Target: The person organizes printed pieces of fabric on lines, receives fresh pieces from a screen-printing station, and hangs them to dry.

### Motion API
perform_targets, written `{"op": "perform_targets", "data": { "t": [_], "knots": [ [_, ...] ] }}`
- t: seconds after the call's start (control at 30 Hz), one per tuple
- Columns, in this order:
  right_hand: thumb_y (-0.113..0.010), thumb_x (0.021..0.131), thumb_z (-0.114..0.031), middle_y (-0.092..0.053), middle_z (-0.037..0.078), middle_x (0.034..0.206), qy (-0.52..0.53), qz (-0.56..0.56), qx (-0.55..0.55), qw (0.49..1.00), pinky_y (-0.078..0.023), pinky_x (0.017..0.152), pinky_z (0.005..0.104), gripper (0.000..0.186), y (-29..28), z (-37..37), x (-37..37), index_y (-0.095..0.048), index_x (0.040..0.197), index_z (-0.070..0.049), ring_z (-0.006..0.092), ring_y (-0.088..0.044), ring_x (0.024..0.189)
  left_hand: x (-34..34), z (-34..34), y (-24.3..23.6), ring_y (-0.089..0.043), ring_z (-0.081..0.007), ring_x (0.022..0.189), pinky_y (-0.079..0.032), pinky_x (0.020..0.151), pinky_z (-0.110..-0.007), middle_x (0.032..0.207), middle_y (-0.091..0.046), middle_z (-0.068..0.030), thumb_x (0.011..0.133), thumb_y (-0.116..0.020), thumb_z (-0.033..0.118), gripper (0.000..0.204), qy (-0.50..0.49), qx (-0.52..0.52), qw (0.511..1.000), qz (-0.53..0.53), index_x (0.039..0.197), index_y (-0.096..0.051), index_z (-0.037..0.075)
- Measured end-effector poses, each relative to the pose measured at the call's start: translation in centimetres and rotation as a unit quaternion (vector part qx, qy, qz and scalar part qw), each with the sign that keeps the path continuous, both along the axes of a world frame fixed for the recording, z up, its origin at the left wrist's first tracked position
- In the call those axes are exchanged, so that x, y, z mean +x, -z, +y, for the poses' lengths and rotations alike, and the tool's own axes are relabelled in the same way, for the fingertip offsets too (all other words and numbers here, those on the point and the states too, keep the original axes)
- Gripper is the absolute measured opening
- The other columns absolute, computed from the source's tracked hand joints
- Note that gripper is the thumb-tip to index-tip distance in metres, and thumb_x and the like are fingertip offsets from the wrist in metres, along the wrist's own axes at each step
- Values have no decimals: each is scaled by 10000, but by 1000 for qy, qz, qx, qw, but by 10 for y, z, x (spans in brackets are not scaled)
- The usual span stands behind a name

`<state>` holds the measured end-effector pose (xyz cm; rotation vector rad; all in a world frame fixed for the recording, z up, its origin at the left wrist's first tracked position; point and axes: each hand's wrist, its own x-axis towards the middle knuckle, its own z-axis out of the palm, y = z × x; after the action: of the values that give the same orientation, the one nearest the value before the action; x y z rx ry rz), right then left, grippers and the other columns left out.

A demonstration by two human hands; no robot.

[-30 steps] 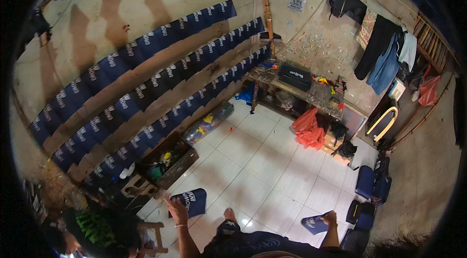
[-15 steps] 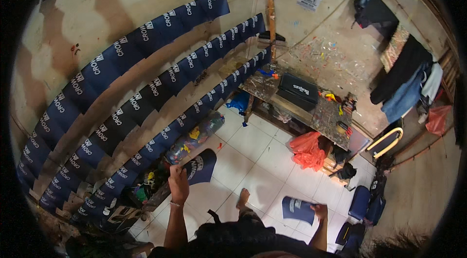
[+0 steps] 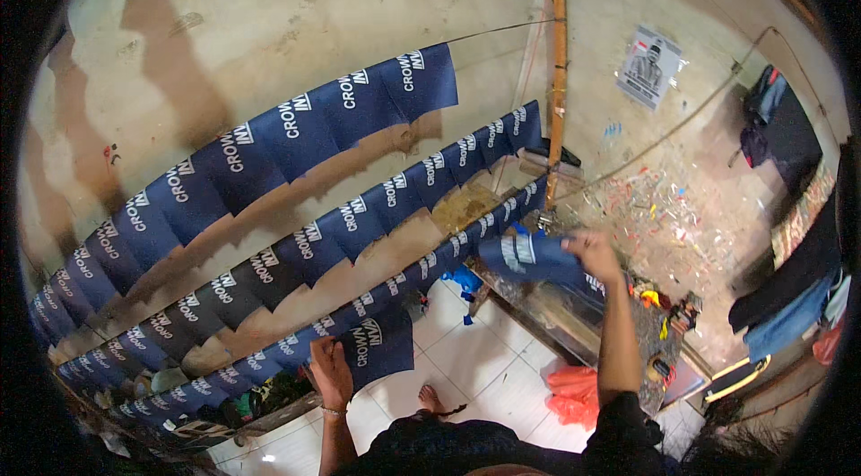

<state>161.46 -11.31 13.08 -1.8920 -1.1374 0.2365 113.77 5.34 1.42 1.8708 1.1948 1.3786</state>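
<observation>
My left hand [image 3: 332, 375] is closed on the edge of a navy fabric panel [image 3: 387, 352] with white lettering, which hangs out to the right of my fingers. Raised in front of the workbench, my right hand [image 3: 595, 256] pinches a second navy printed panel [image 3: 531, 259], its print slightly blurred. Similar panels hang overlapping in three long rows: an upper row [image 3: 260, 166], a middle row [image 3: 336, 238] and a lower row [image 3: 404, 283]. The left-hand panel overlaps the lower row in view; whether it touches cannot be told.
A paint-spattered workbench [image 3: 574, 337] stands ahead on the right, with a red plastic bag [image 3: 574, 393] beside it. An upright wooden pole [image 3: 558, 72] rises by the row ends. Clothes [image 3: 789, 296] hang at the right wall, which bears a poster [image 3: 649, 66]. White floor tiles [image 3: 448, 332] lie below.
My right hand has risen from low on the right to in front of the workbench, carrying its panel. My left hand still holds its panel, slightly lower in view. The view has shifted upward.
</observation>
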Motion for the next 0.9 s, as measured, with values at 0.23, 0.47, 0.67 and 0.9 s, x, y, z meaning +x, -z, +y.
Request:
{"op": "perform_targets", "data": {
  "t": [0.23, 0.47, 0.67, 0.9],
  "knots": [
    [-632, 830, -97, -640, 8, 832, -126, 10, 226, 966, -457, 679, 215, 243, -171, 168, 86, -640, 1053, 1, 71, -566, 723, 93, 49, -12, -349, -57, 643, -307, 547, -219, 701, -395, 14, 903, -489, 41, 90, -43, -33, 982, -182, 979, -477, -6],
    [-620, 830, -87, -639, 32, 848, -242, 70, 232, 939, -450, 696, 211, 395, -225, 340, 166, -555, 1219, -58, 83, -570, 740, 155, 47, -31, -373, -102, 707, -357, 649, -237, 781, -432, -30, 893, -508, 70, 107, -167, -80, 970, -158, 950, -480, -16],
    [-629, 830, -78, -641, 46, 924, -311, 136, 280, 898, -455, 735, 202, 466, -198, 445, 229, -499, 1278, -69, 82, -585, 811, 211, 14, 4, -400, -100, 716, -356, 645, -240, 824, -458, -45, 899, -496, 47, 111, -311, -54, 933, -173, 989, -467, -11],
    [-626, 835, -81, -650, 59, 877, -310, 120, 248, 910, -456, 715, 203, 421, -179, 487, 260, -527, 1244, -72, 90, -586, 797, 275, -11, -10, -391, -95, 736, -351, 671, -228, 826, -425, -33, 903, -491, 56, 134, -343, -75, 921, -168, 1017, -459, -8]
  ]
}}
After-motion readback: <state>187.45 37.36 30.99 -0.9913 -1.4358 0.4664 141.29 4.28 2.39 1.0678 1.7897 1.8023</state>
